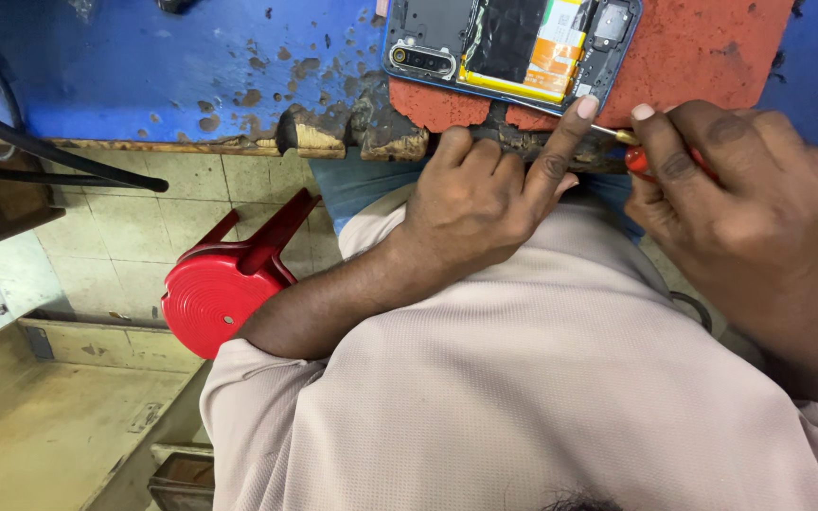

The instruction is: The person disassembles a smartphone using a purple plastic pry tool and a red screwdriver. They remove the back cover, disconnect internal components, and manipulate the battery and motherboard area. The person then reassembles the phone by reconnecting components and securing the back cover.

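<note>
The phone (513, 47), back cover off and battery and boards exposed, lies at the upper centre of the frame on a red mat (702, 47), which sits on the worn blue surface (144, 66).

The left hand (485, 194) is in the middle of the frame at the chipped edge of the surface. Its fingers are curled in loosely and grasp nothing; the forefinger is stretched out, its tip touching the lower right corner of the phone.

The right hand (740, 203) is at right, closed around a screwdriver (631, 151) with a red handle. Only a short stretch of handle and the metal shaft show between the fingers. The shaft points left toward the phone's lower edge, just beside the left forefinger; the tip is hidden behind that finger.

A red stool (224, 284) stands on the tiled floor (125, 237) at lower left. Black cables (49, 151) run across the upper left.
</note>
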